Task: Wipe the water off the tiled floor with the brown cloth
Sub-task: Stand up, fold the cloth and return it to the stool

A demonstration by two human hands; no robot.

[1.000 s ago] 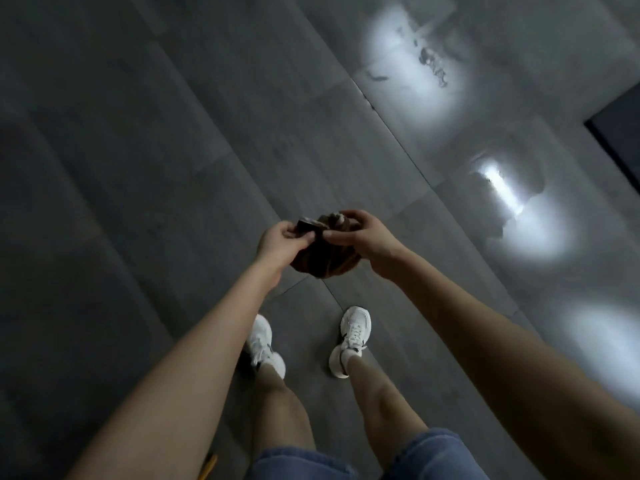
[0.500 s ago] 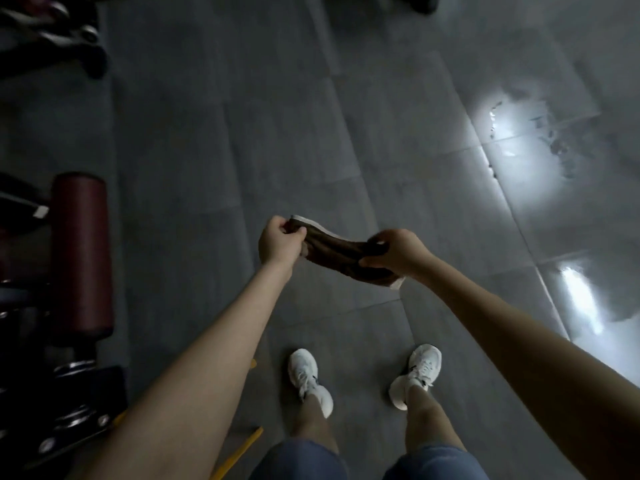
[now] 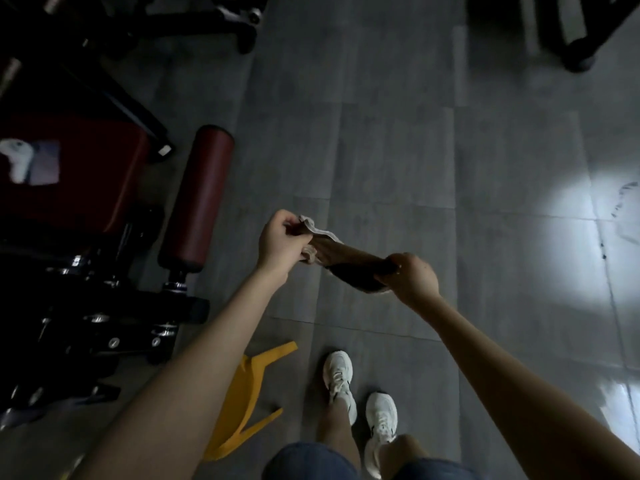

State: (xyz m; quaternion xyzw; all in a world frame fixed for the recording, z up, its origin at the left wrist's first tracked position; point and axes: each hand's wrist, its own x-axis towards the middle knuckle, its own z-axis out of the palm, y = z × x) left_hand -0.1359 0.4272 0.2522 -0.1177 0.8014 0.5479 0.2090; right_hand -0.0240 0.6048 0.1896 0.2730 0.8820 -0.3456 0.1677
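A brown cloth (image 3: 349, 259) with a pale hem is stretched in the air between both hands, well above the grey tiled floor (image 3: 391, 143). My left hand (image 3: 280, 242) grips its upper left end and my right hand (image 3: 412, 280) grips its lower right end. A wet patch of water (image 3: 623, 202) glints in a bright reflection on the tiles at the far right edge, well away from the cloth.
A gym machine with a dark red padded roller (image 3: 199, 199) and red seat (image 3: 69, 174) fills the left. A yellow plastic piece (image 3: 249, 386) lies by my white shoes (image 3: 360, 403). Black wheeled bases stand at top left (image 3: 239, 26) and top right (image 3: 578, 53).
The view has swung left, so the wet patch slid to the right edge and the gym machine came in. The hands pulled apart, drawing the bunched cloth out taut.
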